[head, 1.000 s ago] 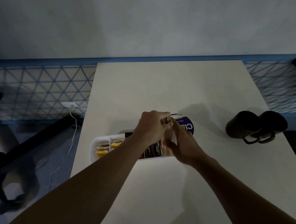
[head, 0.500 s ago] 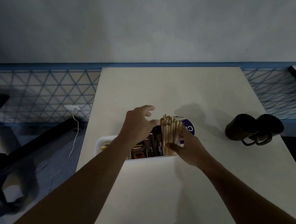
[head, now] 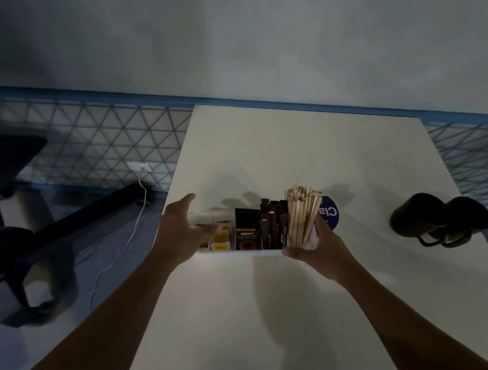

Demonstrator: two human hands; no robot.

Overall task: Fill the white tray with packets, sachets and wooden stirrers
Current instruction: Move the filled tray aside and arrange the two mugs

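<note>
The white tray [head: 258,252] sits on the cream table [head: 291,142], a little left of centre. Its right end holds a standing bundle of wooden stirrers [head: 301,212]. Beside them stand dark brown stick sachets [head: 272,226], then a black coffee packet [head: 247,233], then yellow sachets [head: 220,239] at the left. My right hand [head: 315,247] grips the tray's right front corner, thumb on the front wall, fingers by the stirrers. My left hand [head: 182,231] hovers with spread fingers over the tray's left end, hiding part of it.
A purple round lid with white letters [head: 328,212] lies just behind the tray's right end. Two dark mugs [head: 439,220] stand together near the table's right edge. Left of the table are an office chair [head: 5,171], a white cable [head: 131,234] and a wall socket.
My left hand let go of the stirrers' tops and moved left over the tray's left end. My right hand slid from the bundle down to the tray's corner. The camera shifted left.
</note>
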